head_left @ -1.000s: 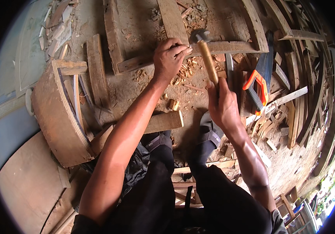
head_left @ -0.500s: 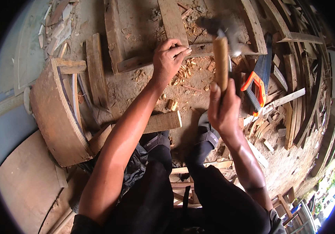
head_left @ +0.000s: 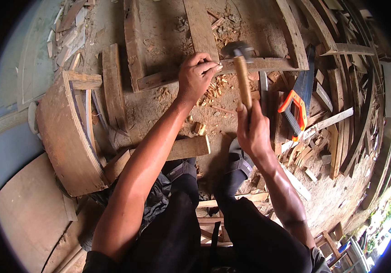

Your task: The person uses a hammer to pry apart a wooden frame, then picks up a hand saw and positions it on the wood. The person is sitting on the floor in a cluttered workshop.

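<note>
In my right hand is a hammer, gripped round its wooden handle. Its dark head, slightly blurred, is just right of my left fingertips and over the cross rail of a wooden frame. My left hand is closed in a pinch where a flat middle board meets that rail. Whatever sits between the fingertips is too small to make out. The rail joins two long side timbers, one at each end.
A handsaw with an orange and black handle lies to the right, beside scrap wood. Wood chips litter the ground below the rail. A curved plywood piece stands at left. A short timber lies before my feet.
The hammer has swung left, its head now close to my left fingertips. My left hand keeps its pinch at the rail. The whole view has shifted slightly.
</note>
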The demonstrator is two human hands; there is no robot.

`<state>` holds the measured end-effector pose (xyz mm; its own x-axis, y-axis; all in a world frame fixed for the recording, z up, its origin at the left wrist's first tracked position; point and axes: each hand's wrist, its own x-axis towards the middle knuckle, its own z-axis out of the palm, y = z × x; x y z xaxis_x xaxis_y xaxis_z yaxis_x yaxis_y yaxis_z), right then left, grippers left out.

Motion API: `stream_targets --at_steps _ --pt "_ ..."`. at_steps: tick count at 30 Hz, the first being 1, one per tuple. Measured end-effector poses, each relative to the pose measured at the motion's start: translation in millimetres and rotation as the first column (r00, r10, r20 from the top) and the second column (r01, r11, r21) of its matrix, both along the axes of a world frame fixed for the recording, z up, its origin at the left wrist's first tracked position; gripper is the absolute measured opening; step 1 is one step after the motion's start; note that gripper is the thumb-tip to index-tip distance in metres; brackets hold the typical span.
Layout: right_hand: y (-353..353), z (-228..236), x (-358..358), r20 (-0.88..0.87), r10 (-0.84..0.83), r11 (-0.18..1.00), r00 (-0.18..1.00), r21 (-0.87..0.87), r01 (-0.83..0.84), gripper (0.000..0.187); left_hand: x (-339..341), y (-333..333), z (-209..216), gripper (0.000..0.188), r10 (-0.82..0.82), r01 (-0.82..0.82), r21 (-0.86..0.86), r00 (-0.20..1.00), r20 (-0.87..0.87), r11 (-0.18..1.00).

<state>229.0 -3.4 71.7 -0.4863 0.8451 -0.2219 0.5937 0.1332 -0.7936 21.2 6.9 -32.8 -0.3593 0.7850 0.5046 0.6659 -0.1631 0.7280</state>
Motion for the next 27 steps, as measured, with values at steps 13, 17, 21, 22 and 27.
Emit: stream_targets --at_steps 13,17,21,22,27 --pt "-5.9 -2.7 1.9 -0.199 -0.002 0.986 0.98 0.161 0.035 0.02 -10.9 -9.7 12.7 0.038 -0.012 0.034 -0.104 0.979 0.202 0.994" --pt "-2.4 -22.2 7.7 0.007 0.053 0.992 0.999 0.113 -0.054 0.02 -13.8 -8.0 12.7 0.045 0.088 -0.066 -0.147 0.985 0.147 0.987" --pt "-10.7 5.1 2.2 -0.212 -0.042 0.979 0.976 0.188 0.083 0.023 -16.9 -8.6 6.3 0.047 0.063 -0.027 -0.148 0.966 0.249 0.989" --pt "-11.2 1.1 4.4 -0.178 -0.031 0.985 0.984 0.163 0.06 0.023 -15.2 -8.8 7.1 0.047 0.059 -0.023 -0.153 0.969 0.241 0.988" --pt "-3.4 -25.8 9.5 -0.043 0.015 0.987 0.999 0.159 -0.008 0.023 -15.1 -6.5 9.7 0.045 0.057 -0.023 -0.181 0.981 0.184 0.983"
